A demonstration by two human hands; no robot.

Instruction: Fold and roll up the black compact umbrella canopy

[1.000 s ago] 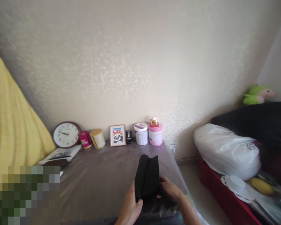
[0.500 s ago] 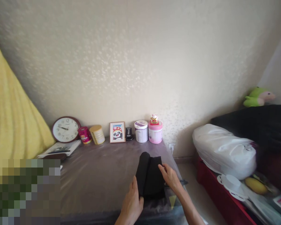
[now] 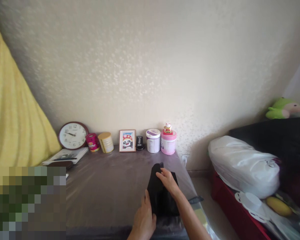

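A folded black cloth (image 3: pixel 162 200) lies on the near right part of the covered table; what kind of item it is cannot be made out. My left hand (image 3: pixel 144 215) grips its lower left edge, thumb on the near side and fingers along the side. Over the cloth's upper part is my right hand (image 3: pixel 168 180), its fingers closed on the fabric near the far end. My right forearm crosses above the cloth's right side and hides some of it.
Along the wall stand a clock (image 3: pixel 73 135), several canisters (image 3: pixel 106 142), a framed panda picture (image 3: pixel 127 141) and a lucky cat figurine (image 3: pixel 167 128). A yellow curtain (image 3: pixel 12 110) hangs left. On the right, a white plastic bag (image 3: pixel 242 166) rests over a red box (image 3: pixel 230 200).
My right hand has moved left and up from the cloth's right edge onto its upper middle. My left hand stays on the left edge. The view has shifted slightly.
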